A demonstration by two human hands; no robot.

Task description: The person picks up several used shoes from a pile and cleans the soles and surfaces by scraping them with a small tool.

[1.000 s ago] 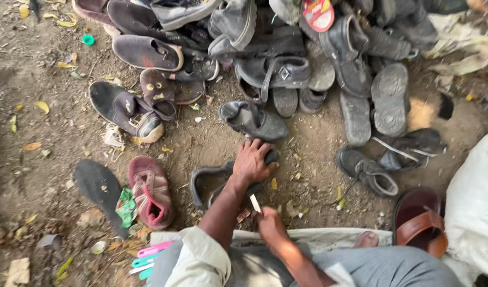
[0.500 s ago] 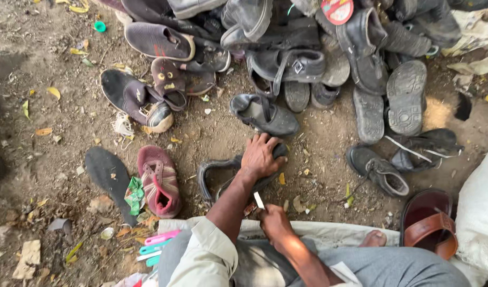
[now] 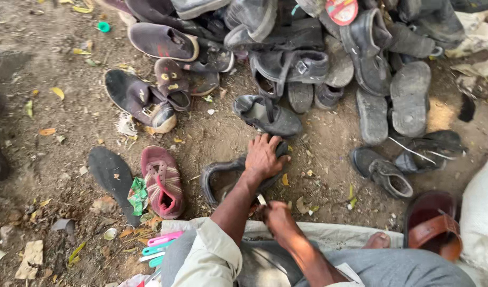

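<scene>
Pressing left hand [image 3: 263, 157] flat, fingers spread, on worn black rubber shoe [image 3: 222, 175]; right hand [image 3: 274, 213] pinching small pale blade [image 3: 261, 199]; dusty ground [image 3: 68, 133].

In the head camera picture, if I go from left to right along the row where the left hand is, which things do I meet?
Black insole → red shoe → dark shoe under the left hand → small black shoe → brown sandal.
</scene>
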